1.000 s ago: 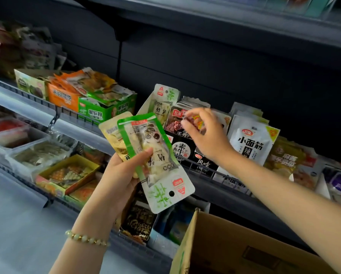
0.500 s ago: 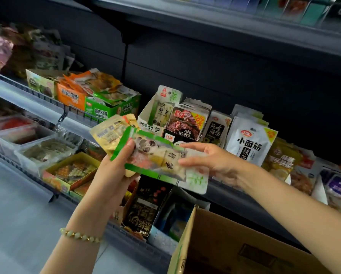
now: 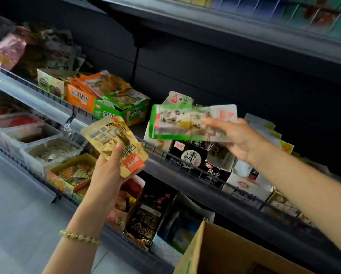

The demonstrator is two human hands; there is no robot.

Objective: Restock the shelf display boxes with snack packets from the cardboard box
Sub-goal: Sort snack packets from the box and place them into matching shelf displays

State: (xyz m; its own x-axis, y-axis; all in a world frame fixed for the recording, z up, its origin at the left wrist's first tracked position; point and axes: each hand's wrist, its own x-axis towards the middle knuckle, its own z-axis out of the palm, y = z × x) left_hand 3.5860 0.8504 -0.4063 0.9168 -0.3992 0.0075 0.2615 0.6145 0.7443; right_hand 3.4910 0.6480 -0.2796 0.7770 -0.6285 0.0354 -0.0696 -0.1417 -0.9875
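My right hand (image 3: 238, 137) pinches a green and white snack packet (image 3: 177, 121) and holds it sideways in front of a white display box (image 3: 173, 98) on the middle shelf. My left hand (image 3: 110, 171) grips a yellow packet (image 3: 114, 141) with an orange patch, held upside down lower left. The brown cardboard box (image 3: 221, 252) sits at the bottom right with its flap open; its contents are hidden.
Black display boxes (image 3: 189, 155) and white ones (image 3: 246, 186) stand behind the shelf's wire rail (image 3: 165, 153). Green and orange boxes (image 3: 116, 109) sit further left. Clear tubs (image 3: 37, 135) and more boxes fill the lower shelf. A dark shelf (image 3: 225, 30) overhangs above.
My right hand took the green packet from my left hand and lifted it up and right toward the white box. The left hand keeps only the yellow packet.
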